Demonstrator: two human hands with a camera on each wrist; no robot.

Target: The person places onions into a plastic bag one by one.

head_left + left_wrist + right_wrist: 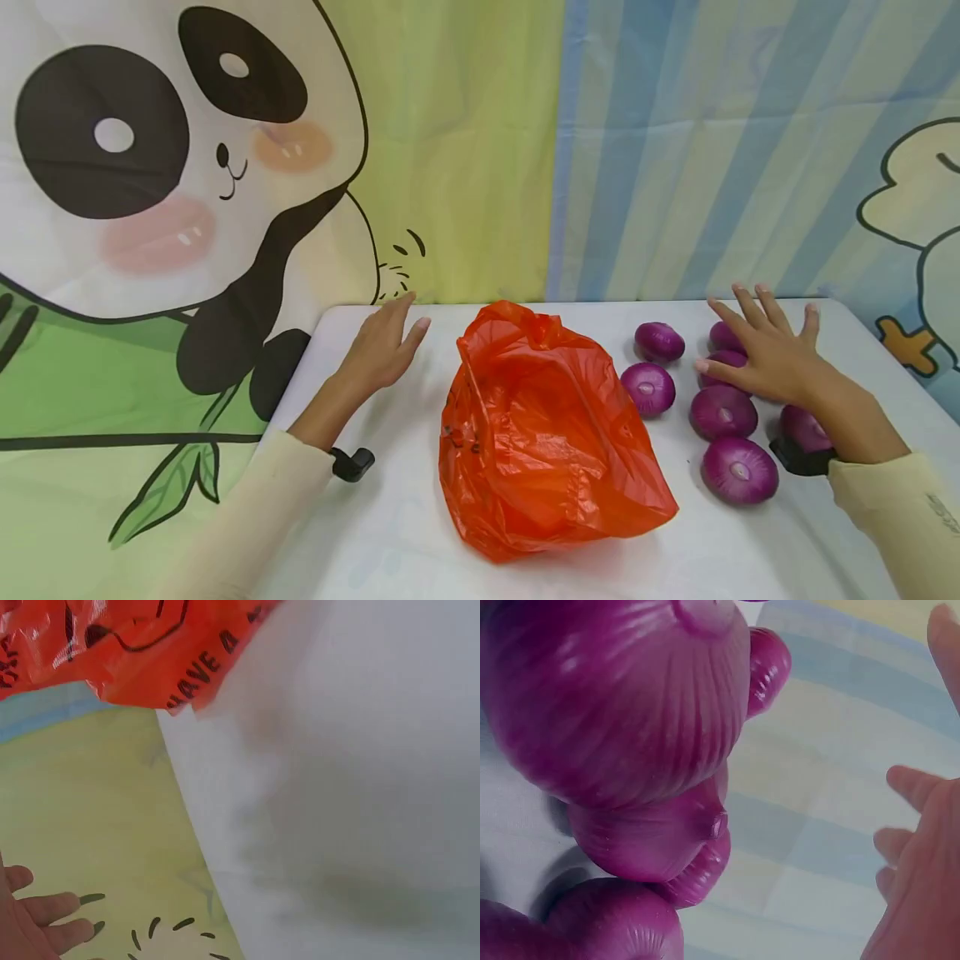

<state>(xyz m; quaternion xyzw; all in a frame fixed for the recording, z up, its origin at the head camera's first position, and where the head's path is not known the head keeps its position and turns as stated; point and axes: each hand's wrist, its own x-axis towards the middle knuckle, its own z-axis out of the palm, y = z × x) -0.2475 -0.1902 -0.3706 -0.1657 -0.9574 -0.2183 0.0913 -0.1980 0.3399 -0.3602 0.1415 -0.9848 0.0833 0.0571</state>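
On the white table (pixel 360 542), near the mid., a red plastic bag (pixel 555 433) sits puffed & crumpled, its top edge ragged; L wrist view shows blk lettering on it, incl. "HAVE A". R of the bag are the purple onions (pixel 723 412), at least 7 visible in the head view. Two are nearest the bag: one (pixel 648 390) right at its edge (can't tell if touching), the other (pixel 660 342) just behind. Four more run front to back in a rough row further R, the back ones partly hidden by the R hand (pixel 772 354). One more (pixel 805 427) sits by the R wrist, partly covered by the arm & a blk wrist device (pixel 802 458).

R hand is over the row's back end, fingers straight & spread wide, thumb out toward the bag side; can't tell if it touches an onion. L hand (pixel 381 346) is L of the bag, apart from it, over the table's back part; fingers extended, fairly close tog. in the head view, thumb apart.

Both arms have cream sleeves (pixel 900 517). Behind the table hangs a printed backdrop (pixel 465 150) w/ a big panda on the L & blue stripes on the R.
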